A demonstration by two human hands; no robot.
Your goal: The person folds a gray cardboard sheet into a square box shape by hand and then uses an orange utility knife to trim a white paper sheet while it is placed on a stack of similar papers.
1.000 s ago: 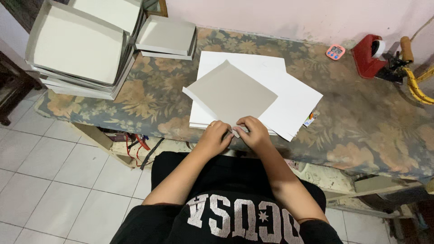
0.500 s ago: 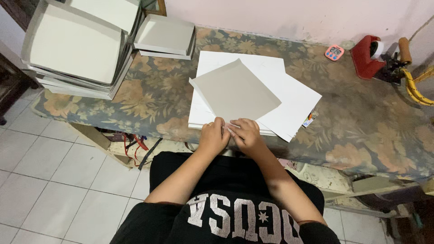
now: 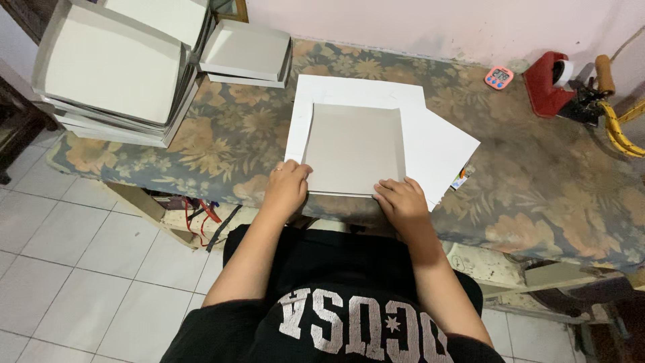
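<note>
Left hand point(image 3: 285, 190) and right hand point(image 3: 402, 201) lie palm-down, apart, fingers curled, forearms stretched forward.

Home box-making workshop, stacked cardboard trays point(image 3: 111, 70), tape dispenser point(image 3: 547, 84), floral-covered table point(image 3: 551, 175)

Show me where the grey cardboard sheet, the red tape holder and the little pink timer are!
grey cardboard sheet point(image 3: 354, 149), head view, middle of its flat face.
red tape holder point(image 3: 543, 85), head view, its red body.
pink timer point(image 3: 499, 77), head view, its front.
</note>
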